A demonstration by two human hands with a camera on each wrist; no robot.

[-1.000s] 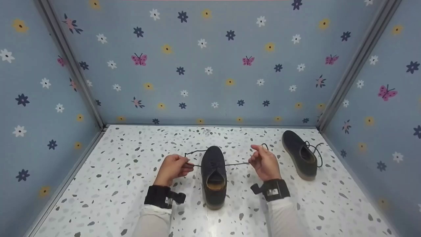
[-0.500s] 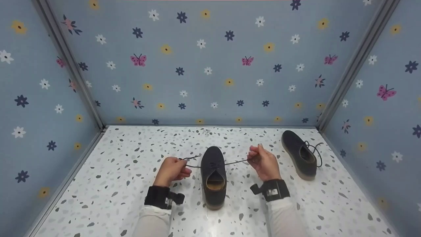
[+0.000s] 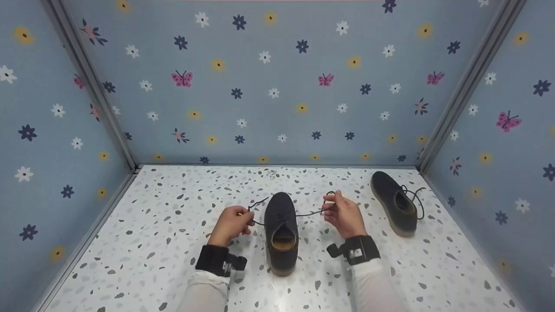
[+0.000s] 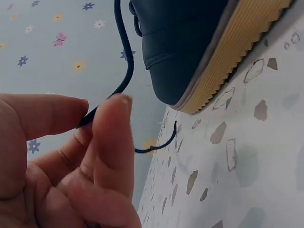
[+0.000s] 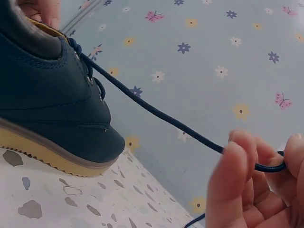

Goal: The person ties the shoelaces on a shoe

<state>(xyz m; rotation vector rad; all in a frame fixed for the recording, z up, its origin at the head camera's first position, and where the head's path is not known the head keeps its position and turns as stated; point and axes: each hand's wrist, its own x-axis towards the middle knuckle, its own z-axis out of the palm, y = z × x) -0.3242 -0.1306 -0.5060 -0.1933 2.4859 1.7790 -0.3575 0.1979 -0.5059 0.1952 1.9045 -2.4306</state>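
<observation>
A dark blue shoe [image 3: 281, 208] with a tan sole stands upright between my hands, toe toward the back wall. My left hand [image 3: 234, 222] pinches one end of its shoelace [image 4: 124, 57] between thumb and index finger, just left of the shoe. The lace's loose tip hangs past the fingers in the left wrist view. On the other side, my right hand [image 3: 344, 214] holds the other lace end [image 5: 156, 113], which runs from the eyelets through the curled fingers. The right stretch slopes with slight slack. Both hands are above the speckled surface.
Another dark shoe [image 3: 392, 203], its lace loops trailing over the opening, sits at the right rear. Blue flowered panels [image 3: 277, 86] rise at the back and both sides of the speckled white surface [image 3: 173, 260].
The left hand has come slightly closer to the shoe, and its stretch of lace has slackened. My right hand has shifted a little left, its fingers repositioned on the lace, which now sags slightly.
</observation>
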